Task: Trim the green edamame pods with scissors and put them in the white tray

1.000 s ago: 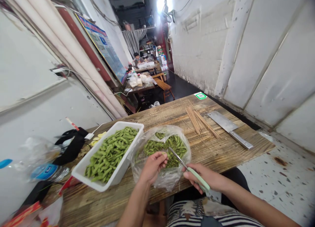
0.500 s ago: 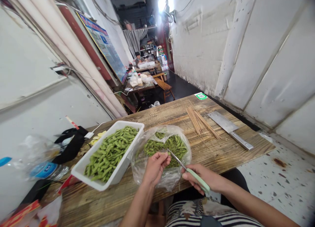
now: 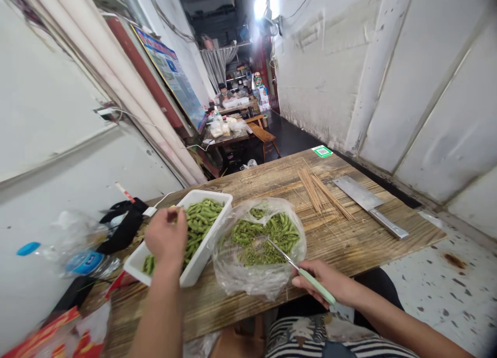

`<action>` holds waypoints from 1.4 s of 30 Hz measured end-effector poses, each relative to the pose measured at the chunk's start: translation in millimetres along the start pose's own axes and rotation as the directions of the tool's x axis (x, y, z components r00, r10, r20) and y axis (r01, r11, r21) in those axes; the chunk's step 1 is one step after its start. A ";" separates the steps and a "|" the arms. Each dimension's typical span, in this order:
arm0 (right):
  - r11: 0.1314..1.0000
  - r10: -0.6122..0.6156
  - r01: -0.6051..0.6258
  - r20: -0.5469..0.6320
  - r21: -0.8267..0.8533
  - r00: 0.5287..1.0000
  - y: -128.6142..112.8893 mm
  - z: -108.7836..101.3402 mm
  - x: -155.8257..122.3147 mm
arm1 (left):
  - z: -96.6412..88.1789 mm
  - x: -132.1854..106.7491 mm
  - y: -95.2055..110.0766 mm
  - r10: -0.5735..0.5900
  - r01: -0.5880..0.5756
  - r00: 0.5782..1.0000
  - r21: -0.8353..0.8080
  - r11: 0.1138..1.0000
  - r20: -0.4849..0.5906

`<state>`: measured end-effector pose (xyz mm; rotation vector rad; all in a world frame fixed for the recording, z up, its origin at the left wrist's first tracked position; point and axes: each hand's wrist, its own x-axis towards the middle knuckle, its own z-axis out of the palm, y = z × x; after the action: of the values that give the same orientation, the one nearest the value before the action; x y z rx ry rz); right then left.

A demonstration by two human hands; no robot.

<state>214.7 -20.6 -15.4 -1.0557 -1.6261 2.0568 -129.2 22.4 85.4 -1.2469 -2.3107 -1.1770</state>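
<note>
My left hand (image 3: 166,237) hovers over the white tray (image 3: 194,267) of green soybean pods (image 3: 202,215), fingers pinched; what they hold is too small to make out. My right hand (image 3: 330,284) grips green-handled scissors (image 3: 297,267) whose blades point into the clear plastic bag (image 3: 256,272) of pods (image 3: 267,233) beside the tray. Both containers sit on the wooden table (image 3: 349,244).
Bamboo skewers (image 3: 322,195) and a cleaver (image 3: 368,205) lie at the table's far right. A water bottle (image 3: 73,259), black bag (image 3: 122,226) and red wrappers (image 3: 46,337) crowd the left. Another person sits at tables (image 3: 233,135) down the corridor.
My left hand has left the plastic bag and swung left over the white tray. The right hand with the scissors has stayed by the bag.
</note>
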 end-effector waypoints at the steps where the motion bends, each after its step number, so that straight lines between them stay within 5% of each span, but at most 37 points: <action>1: 1.000 -0.003 0.003 -0.003 -0.006 1.000 0.8 0.1 0.5 | -4.0 12.7 -4.0 0.066 -0.074 0.995 0.118 0.990 0.074; 3: 1.000 -0.006 0.006 -0.011 -0.015 1.000 1.4 0.8 1.7 | -4.9 19.7 -6.7 0.200 -0.238 0.962 0.207 0.949 0.188; 6: 1.000 0.002 -0.002 -0.032 -0.011 0.999 1.2 1.8 2.8 | 13.7 -11.3 -2.4 0.430 -0.469 0.853 0.074 0.880 0.294; 9: 1.000 0.005 -0.005 -0.043 0.000 0.999 2.3 1.3 2.2 | 48.2 -58.1 -0.9 0.508 -0.568 0.550 -0.149 0.809 0.663; 11: 1.000 0.003 -0.003 -0.044 -0.010 0.999 4.8 -0.2 1.0 | 70.2 -79.3 -4.5 0.439 -0.557 0.460 -0.134 0.820 0.772; 16: 1.000 0.006 -0.007 -0.044 -0.025 0.999 11.5 -3.9 -1.9 | 90.0 -94.9 -12.5 0.349 -0.433 0.485 -0.127 0.892 0.802; 19: 1.000 0.014 -0.015 -0.043 -0.026 0.999 9.8 -3.2 -2.0 | 85.6 -101.9 -11.3 0.406 -0.310 0.354 -0.304 0.901 0.843; 21: 1.000 0.013 -0.014 -0.036 -0.027 0.999 6.6 -1.6 -1.8 | 84.0 -108.4 -11.0 0.432 -0.174 0.328 -0.396 0.902 0.840; 26: 0.999 0.020 -0.021 -0.019 -0.027 1.000 1.6 1.4 -1.4 | 83.2 -122.0 -9.1 0.315 0.003 0.511 -0.369 0.930 0.799; 29: 0.998 0.024 -0.026 -0.038 -0.049 0.999 2.4 0.4 -1.0 | 74.2 -127.4 -0.1 0.212 0.238 0.548 -0.394 0.888 0.809; 32: 0.994 0.009 -0.015 -0.053 -0.112 0.999 1.0 -0.9 -1.8 | 62.8 -132.3 11.2 0.168 0.446 0.488 -0.411 0.795 0.856; 35: 0.982 -0.034 0.028 -0.029 -0.187 0.999 -5.7 -0.1 -4.3 | 57.0 -136.8 19.3 0.186 0.524 0.423 -0.407 0.748 0.887; 42: 0.958 -0.124 0.116 -0.015 -0.263 0.992 -17.8 1.7 -8.1 | 51.8 -142.4 32.8 0.161 0.662 0.375 -0.385 0.644 0.913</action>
<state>215.6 -21.6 4.2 -1.0364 -1.9341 1.7743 -11.2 -10.6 -9.6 -2.3386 -2.9939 -2.0900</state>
